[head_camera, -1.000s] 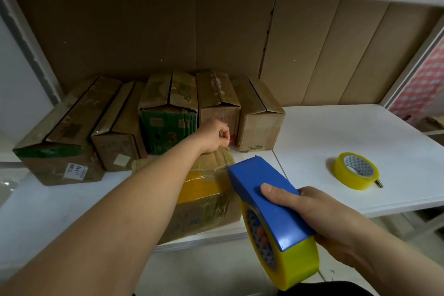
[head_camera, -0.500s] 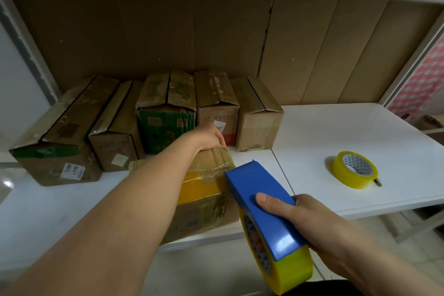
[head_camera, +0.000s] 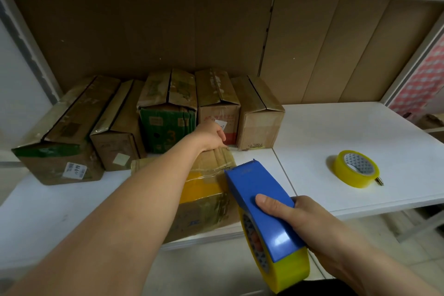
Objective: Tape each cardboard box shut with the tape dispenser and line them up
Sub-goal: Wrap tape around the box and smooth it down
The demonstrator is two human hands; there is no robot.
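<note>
Now your left hand (head_camera: 211,136) is gripping the far end of the front cardboard box (head_camera: 206,199); your right hand (head_camera: 310,221) is gripping the tape dispenser (head_camera: 262,209) beside it

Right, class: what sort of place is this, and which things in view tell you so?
Probably a packing or storeroom workspace: a row of cardboard boxes lined up on a white shelf backed with cardboard, a blue tape dispenser in the right hand, and a spare tape roll.
</note>
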